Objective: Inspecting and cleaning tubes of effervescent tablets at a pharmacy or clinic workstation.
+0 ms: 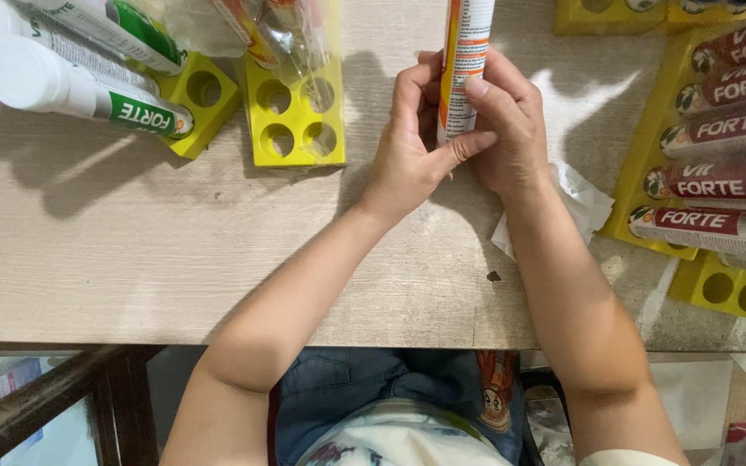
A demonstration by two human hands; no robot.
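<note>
Both hands hold one upright white and orange tube (464,52) over the wooden table (131,250). My left hand (412,142) wraps it from the left, thumb pressed across its lower end. My right hand (511,129) grips it from the right, thumb on the tube's front. The tube's top runs out of view.
Green and white tubes (88,91) lie at the far left on a yellow holed holder (205,95). Another yellow holder (295,121) sits in clear plastic. Red tubes (718,181) lie stacked on yellow trays at right. Crumpled white paper (584,203) lies by my right wrist. A small yellow holder (727,289) sits near the table's edge.
</note>
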